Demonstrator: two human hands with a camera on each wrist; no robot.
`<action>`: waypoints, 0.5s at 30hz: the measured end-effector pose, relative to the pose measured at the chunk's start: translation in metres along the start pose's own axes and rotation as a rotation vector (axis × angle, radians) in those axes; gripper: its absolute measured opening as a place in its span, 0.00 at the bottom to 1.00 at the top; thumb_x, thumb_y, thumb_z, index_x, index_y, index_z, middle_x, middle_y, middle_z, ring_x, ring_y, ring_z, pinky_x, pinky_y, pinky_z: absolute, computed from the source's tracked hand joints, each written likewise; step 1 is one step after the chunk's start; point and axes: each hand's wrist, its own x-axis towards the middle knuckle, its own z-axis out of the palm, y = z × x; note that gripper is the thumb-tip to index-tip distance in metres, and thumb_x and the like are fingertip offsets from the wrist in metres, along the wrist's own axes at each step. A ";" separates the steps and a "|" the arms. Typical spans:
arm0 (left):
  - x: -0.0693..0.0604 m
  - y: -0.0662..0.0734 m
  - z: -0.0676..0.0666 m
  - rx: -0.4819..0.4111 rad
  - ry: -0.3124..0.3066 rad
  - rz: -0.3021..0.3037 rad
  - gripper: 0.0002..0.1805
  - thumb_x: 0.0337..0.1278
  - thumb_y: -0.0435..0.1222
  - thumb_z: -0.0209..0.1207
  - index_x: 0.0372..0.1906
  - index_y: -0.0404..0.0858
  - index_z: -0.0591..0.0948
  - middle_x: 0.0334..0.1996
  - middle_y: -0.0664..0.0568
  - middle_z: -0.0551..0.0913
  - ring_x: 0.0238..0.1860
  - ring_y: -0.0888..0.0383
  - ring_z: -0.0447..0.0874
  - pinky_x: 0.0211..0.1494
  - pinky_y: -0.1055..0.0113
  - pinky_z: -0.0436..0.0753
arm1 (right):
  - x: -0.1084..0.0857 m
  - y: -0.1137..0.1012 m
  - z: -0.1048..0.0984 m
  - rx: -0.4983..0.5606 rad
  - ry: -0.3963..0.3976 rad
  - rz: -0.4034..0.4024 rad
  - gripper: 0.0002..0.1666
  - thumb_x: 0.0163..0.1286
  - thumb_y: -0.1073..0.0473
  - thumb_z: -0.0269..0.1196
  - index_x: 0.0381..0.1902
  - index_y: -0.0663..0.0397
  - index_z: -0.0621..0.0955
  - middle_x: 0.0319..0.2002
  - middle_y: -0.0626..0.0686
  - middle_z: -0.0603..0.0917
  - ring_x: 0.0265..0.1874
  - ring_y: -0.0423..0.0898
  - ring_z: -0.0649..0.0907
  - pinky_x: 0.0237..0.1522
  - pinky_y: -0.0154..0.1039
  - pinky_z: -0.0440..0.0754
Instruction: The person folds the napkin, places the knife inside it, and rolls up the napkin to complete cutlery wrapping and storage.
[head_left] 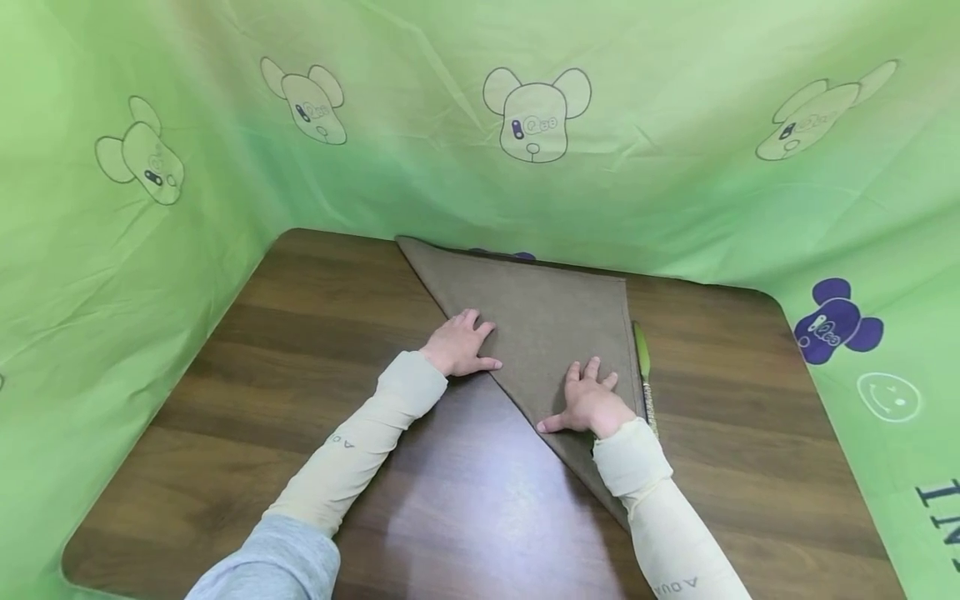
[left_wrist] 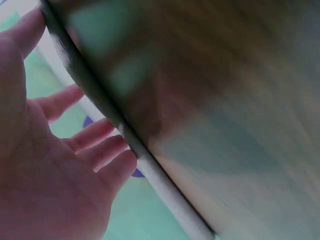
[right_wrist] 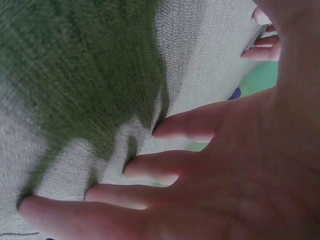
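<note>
A brown-grey cloth (head_left: 540,308) lies folded on the wooden table, its folded edge running diagonally from far left to near right. My left hand (head_left: 462,343) rests on that edge with the fingers spread. In the left wrist view, the left hand (left_wrist: 60,150) touches the cloth's fold (left_wrist: 155,180) with its fingertips. Nearer to me, my right hand (head_left: 592,404) lies on the cloth, thumb stretched toward the fold. Extended fingers of the right hand (right_wrist: 200,170) press the woven cloth (right_wrist: 190,50) in the right wrist view.
Along the cloth's right edge lies a slim object with a green end (head_left: 642,350) and a speckled lower part, partly hidden by the right forearm. The dark wooden table (head_left: 750,433) has rounded corners. Green fabric walls (head_left: 420,125) with bear-head prints rise around the table.
</note>
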 end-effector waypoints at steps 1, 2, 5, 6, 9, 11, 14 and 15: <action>0.000 -0.004 0.000 -0.008 -0.009 -0.011 0.41 0.60 0.62 0.52 0.73 0.45 0.62 0.73 0.38 0.56 0.75 0.43 0.53 0.76 0.53 0.56 | 0.000 -0.001 0.000 0.003 0.000 -0.001 0.73 0.50 0.36 0.72 0.72 0.78 0.45 0.69 0.83 0.38 0.65 0.86 0.46 0.65 0.71 0.57; 0.000 -0.007 -0.001 -0.017 -0.020 -0.026 0.42 0.61 0.62 0.52 0.74 0.45 0.60 0.74 0.38 0.53 0.76 0.42 0.49 0.77 0.52 0.53 | 0.000 -0.001 0.001 0.007 -0.002 -0.001 0.73 0.51 0.36 0.72 0.72 0.78 0.45 0.69 0.83 0.38 0.65 0.86 0.46 0.65 0.71 0.57; -0.002 -0.016 -0.006 -0.047 -0.053 -0.074 0.43 0.61 0.64 0.50 0.75 0.45 0.57 0.76 0.36 0.48 0.77 0.41 0.43 0.78 0.47 0.47 | 0.000 -0.003 0.001 0.010 -0.007 0.001 0.73 0.51 0.36 0.72 0.72 0.77 0.45 0.69 0.83 0.37 0.65 0.86 0.45 0.65 0.71 0.57; -0.002 -0.020 -0.006 -0.057 -0.068 -0.096 0.44 0.61 0.65 0.48 0.76 0.46 0.55 0.77 0.36 0.45 0.78 0.42 0.40 0.78 0.46 0.45 | 0.000 -0.003 0.001 0.009 -0.008 0.002 0.73 0.51 0.36 0.72 0.72 0.77 0.45 0.69 0.83 0.37 0.65 0.86 0.45 0.65 0.71 0.57; -0.001 -0.028 -0.007 -0.062 -0.102 -0.160 0.45 0.62 0.67 0.43 0.77 0.50 0.50 0.78 0.38 0.39 0.79 0.44 0.35 0.77 0.44 0.40 | 0.000 -0.004 0.000 0.010 -0.017 0.004 0.73 0.51 0.36 0.72 0.72 0.77 0.45 0.69 0.83 0.37 0.65 0.86 0.45 0.64 0.72 0.58; 0.000 -0.033 -0.005 -0.068 -0.110 -0.185 0.44 0.63 0.67 0.41 0.78 0.52 0.47 0.78 0.40 0.37 0.79 0.46 0.34 0.77 0.43 0.39 | -0.001 -0.004 0.000 0.012 -0.020 0.003 0.73 0.51 0.37 0.72 0.72 0.77 0.45 0.69 0.83 0.37 0.65 0.86 0.45 0.64 0.72 0.58; 0.002 -0.036 -0.004 -0.067 -0.107 -0.190 0.44 0.63 0.67 0.40 0.78 0.54 0.45 0.78 0.41 0.35 0.79 0.47 0.34 0.76 0.40 0.39 | -0.001 -0.002 -0.002 0.017 -0.021 0.004 0.73 0.51 0.37 0.72 0.72 0.77 0.45 0.69 0.83 0.36 0.65 0.86 0.44 0.63 0.72 0.58; 0.003 -0.037 -0.004 -0.069 -0.105 -0.186 0.44 0.63 0.67 0.41 0.78 0.54 0.45 0.78 0.41 0.35 0.79 0.47 0.34 0.75 0.39 0.40 | -0.001 -0.001 -0.002 0.017 -0.019 0.003 0.73 0.51 0.37 0.72 0.72 0.77 0.45 0.69 0.83 0.36 0.65 0.86 0.44 0.63 0.72 0.58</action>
